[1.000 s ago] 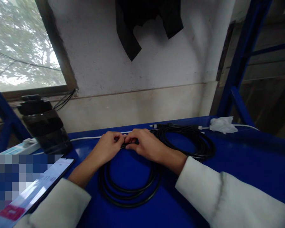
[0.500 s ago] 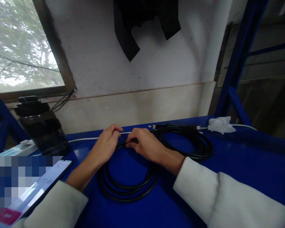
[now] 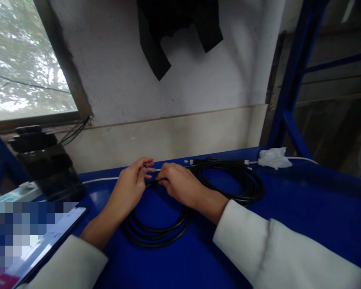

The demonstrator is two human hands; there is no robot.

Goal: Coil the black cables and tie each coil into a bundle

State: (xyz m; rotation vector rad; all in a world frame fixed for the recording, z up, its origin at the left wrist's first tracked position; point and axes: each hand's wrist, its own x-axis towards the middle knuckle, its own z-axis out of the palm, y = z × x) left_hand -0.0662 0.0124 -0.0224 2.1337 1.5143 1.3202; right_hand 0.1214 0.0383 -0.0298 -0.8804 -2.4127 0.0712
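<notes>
A black cable coil [image 3: 156, 243] lies on the blue tabletop, its far side partly covered by my hands. My right hand [image 3: 182, 184] is closed, thumb and fingers pinching the black cable at the far side of the loop. Just to its left, my left hand [image 3: 130, 182] curls over the same stretch of cable. Its fingers are bent, and a small dark bit shows among them, too small to name. A second, thicker black cable coil [image 3: 258, 186] rests beyond my right wrist, with light-coloured connectors [image 3: 246, 162] at its far edge.
A dark bottle [image 3: 52, 168] stands at the left beside a white power strip [image 3: 27, 190]. A phone [image 3: 63, 222] lies near my left sleeve. Crumpled clear plastic [image 3: 274, 157] sits at the back right on a white cord [image 3: 303, 159]. Blue frame posts [image 3: 296, 76] rise at both sides.
The fingers of my left hand have shifted and bent, and a small dark bit now shows among them. My right hand keeps its pinch on the cable. The view has swung slightly right.
</notes>
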